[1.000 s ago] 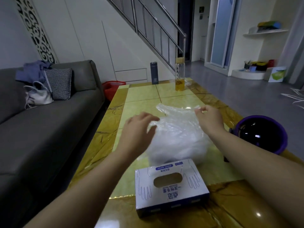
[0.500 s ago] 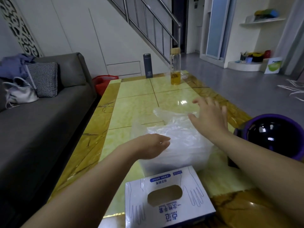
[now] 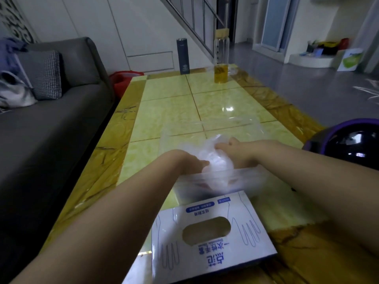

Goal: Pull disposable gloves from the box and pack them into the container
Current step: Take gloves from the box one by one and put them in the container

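my left hand (image 3: 188, 163) and right hand (image 3: 238, 153) both have their fingers curled round the wad of clear gloves (image 3: 218, 171), squeezing it from either side. the fingertips are blurred behind film. the wad sits at the near mouth of the clear plastic bag (image 3: 242, 128), which lies on the desk (image 3: 170, 111) with its length running away from me, just beyond the glove box (image 3: 213, 253). i judge the push goes straight forward, both hands equally near.

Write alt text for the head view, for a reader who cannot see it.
Left hand and right hand grip a wad of clear gloves at a clear bag on a yellow table. The glove box lies nearest the camera; a purple helmet sits at right, a bottle and flask at the far end.
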Demonstrator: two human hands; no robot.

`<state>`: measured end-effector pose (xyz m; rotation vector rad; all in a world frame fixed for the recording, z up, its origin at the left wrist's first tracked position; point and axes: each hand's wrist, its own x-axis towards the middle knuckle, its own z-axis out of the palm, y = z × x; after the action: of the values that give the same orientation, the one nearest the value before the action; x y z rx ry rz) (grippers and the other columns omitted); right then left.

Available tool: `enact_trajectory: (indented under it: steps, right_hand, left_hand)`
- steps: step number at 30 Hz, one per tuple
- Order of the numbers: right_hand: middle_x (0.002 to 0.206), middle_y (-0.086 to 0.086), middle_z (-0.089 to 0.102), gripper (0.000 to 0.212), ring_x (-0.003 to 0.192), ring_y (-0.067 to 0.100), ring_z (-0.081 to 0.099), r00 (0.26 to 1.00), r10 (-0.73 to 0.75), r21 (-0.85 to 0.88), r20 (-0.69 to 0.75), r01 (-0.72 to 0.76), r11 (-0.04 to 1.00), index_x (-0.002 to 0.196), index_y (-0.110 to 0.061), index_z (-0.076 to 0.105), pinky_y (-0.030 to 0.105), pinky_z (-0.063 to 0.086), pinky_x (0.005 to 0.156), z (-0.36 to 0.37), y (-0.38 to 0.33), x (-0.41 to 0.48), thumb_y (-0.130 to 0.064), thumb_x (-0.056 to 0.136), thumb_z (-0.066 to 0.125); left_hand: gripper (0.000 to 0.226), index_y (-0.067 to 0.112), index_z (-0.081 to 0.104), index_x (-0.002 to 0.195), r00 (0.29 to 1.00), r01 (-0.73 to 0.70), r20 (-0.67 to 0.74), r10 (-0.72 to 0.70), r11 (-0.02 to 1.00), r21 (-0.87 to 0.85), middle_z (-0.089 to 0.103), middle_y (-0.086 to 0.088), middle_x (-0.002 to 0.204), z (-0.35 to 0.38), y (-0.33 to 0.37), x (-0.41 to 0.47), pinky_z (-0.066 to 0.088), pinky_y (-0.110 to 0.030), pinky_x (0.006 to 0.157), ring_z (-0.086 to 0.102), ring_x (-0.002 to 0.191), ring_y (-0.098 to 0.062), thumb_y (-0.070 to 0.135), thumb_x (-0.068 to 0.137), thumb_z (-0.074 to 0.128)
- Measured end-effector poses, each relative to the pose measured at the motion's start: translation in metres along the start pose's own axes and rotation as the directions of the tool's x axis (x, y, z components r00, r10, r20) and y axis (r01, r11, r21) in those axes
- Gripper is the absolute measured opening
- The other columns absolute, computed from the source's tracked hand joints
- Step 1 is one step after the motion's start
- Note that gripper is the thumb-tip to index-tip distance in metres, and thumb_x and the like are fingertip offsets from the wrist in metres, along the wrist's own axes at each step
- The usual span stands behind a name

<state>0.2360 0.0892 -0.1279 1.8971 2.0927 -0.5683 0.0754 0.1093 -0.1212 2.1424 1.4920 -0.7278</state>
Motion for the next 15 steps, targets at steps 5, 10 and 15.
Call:
enact_trajectory:
  steps: [5, 10, 15]
  right_hand:
    - [0.159, 0.005, -0.005, 0.1, 0.141, 0.037, 0.02, 0.993, 0.0, -0.14, 0.118, 0.017, 0.99, 0.152, -0.03, 0.001, 0.047, 0.032, 0.109, 0.0, 0.001, 0.013, -0.035, 0.081, 0.072]
    - [0.159, 0.007, -0.003, 0.097, 0.144, 0.034, 0.012, 0.99, -0.002, -0.179, 0.141, 0.027, 0.984, 0.152, -0.027, 0.003, 0.046, 0.024, 0.113, 0.001, 0.0, 0.021, -0.037, 0.083, 0.07]
    - [0.154, 0.009, 0.023, 0.089, 0.138, 0.028, 0.029, 0.996, -0.028, -0.151, 0.086, 0.041, 0.988, 0.15, -0.017, 0.022, 0.045, 0.031, 0.111, 0.004, -0.009, 0.021, -0.035, 0.079, 0.074]
  left_hand:
    - [0.066, 0.015, 0.019, 0.151, 1.0, 0.009, 0.0, -0.009, 0.998, 0.054, 0.02, -0.007, 0.156, 0.005, 0.001, 0.016, 0.017, -0.038, 0.111, 0.023, 0.141, -0.026, 0.055, 0.099, 0.017]
    - [0.056, 0.022, 0.015, 0.152, 0.993, -0.082, -0.074, 0.091, 0.989, 0.12, 0.016, -0.006, 0.158, 0.008, -0.001, 0.009, 0.017, -0.041, 0.112, 0.021, 0.142, -0.028, 0.046, 0.102, 0.023]
    - [0.054, 0.022, 0.041, 0.141, 0.882, -0.345, -0.328, 0.339, 0.938, 0.041, 0.048, 0.004, 0.141, -0.005, -0.012, -0.035, 0.035, -0.02, 0.095, 0.048, 0.124, -0.014, 0.034, 0.092, 0.059]
